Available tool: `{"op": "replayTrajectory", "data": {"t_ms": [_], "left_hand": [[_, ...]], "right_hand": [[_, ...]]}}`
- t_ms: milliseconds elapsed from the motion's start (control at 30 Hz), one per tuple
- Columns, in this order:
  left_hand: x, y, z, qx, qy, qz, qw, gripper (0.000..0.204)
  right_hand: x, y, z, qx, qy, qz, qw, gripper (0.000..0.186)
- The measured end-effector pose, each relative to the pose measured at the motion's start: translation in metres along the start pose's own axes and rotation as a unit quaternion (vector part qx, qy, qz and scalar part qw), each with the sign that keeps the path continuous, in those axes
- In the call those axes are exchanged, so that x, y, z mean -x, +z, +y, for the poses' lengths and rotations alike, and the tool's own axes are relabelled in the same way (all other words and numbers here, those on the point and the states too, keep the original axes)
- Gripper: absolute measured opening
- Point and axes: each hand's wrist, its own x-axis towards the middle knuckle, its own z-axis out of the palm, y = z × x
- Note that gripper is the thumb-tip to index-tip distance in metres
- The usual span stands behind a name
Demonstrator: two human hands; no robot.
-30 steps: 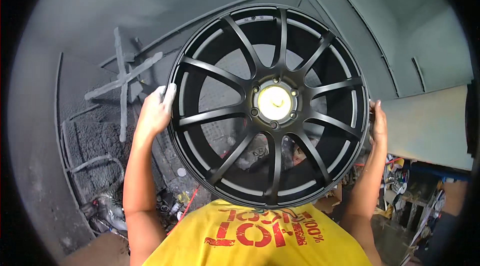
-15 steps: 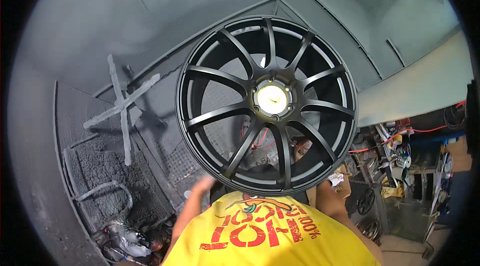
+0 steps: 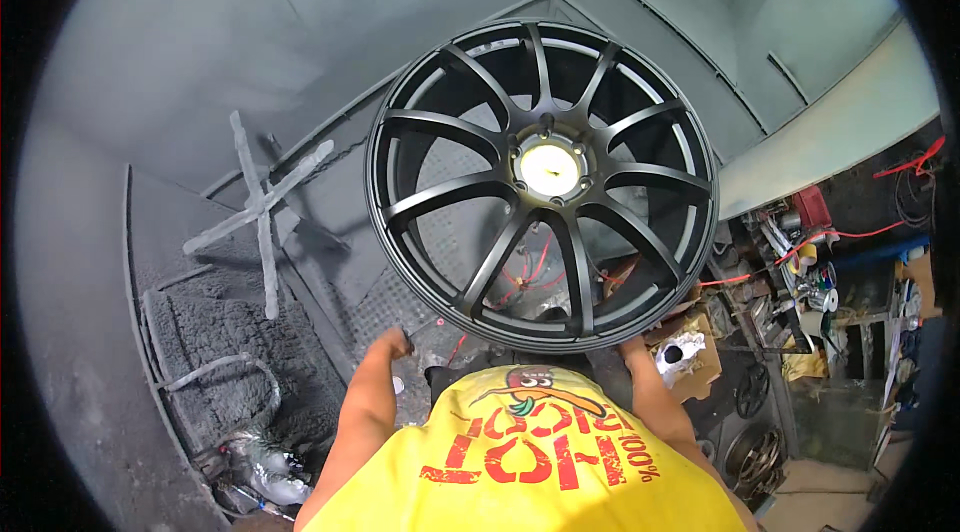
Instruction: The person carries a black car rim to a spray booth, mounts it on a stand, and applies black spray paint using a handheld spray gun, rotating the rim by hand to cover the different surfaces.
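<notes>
A large matte black multi-spoke wheel rim (image 3: pixel 676 182) stands face-on in front of me, with a pale yellow disc (image 3: pixel 548 170) at its hub; whatever supports it is hidden. My left hand (image 3: pixel 394 342) is low, beside my yellow shirt (image 3: pixel 530 482), below and left of the rim and apart from it; its fingers are too small and turned away to read. My right hand (image 3: pixel 632 348) is by the rim's lower right edge, its fingers hidden.
Grey booth walls (image 3: pixel 350 2) surround me. A paint-crusted cross-shaped stand (image 3: pixel 258 202) is at left, above a lumpy grey mat (image 3: pixel 240 342). At right are a cardboard box (image 3: pixel 700 382), red hose (image 3: pixel 840 232), cluttered shelving (image 3: pixel 860 332) and other wheels (image 3: pixel 752 462).
Both hands have left the rim's sides and dropped toward my body. The view has shifted, showing more of the shelving at right; the rim sits a little higher than half a second ago.
</notes>
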Motion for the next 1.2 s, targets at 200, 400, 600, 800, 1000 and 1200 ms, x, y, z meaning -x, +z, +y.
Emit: {"op": "replayTrajectory", "data": {"t_ms": [200, 400, 600, 800, 1000, 1200], "left_hand": [[-0.031, -0.014, 0.067, 0.284, -0.012, 0.185, 0.941, 0.032], [0.0, 0.015, 0.22, 0.396, 0.179, 0.049, 0.899, 0.041], [0.058, 0.039, 0.277, 0.458, 0.133, -0.11, 0.872, 0.039], [0.083, 0.107, 0.265, 0.347, 0.04, 0.048, 0.936, 0.027], [0.092, 0.182, 0.279, 0.229, -0.104, 0.065, 0.966, 0.032], [0.101, 0.194, 0.328, 0.197, -0.137, 0.054, 0.969, 0.029]], "right_hand": [[-0.01, -0.045, -0.057, 0.072, -0.195, 0.228, 0.951, 0.067], [-0.007, 0.009, 0.015, 0.242, -0.014, 0.036, 0.97, 0.052], [0.077, -0.015, 0.039, 0.008, 0.027, -0.013, 1.0, 0.038], [0.089, -0.053, 0.152, -0.165, 0.167, 0.019, 0.972, 0.026], [0.06, -0.087, 0.169, -0.124, 0.096, 0.013, 0.988, 0.029], [-0.005, -0.081, 0.138, 0.015, 0.09, 0.037, 0.995, 0.042]]}}
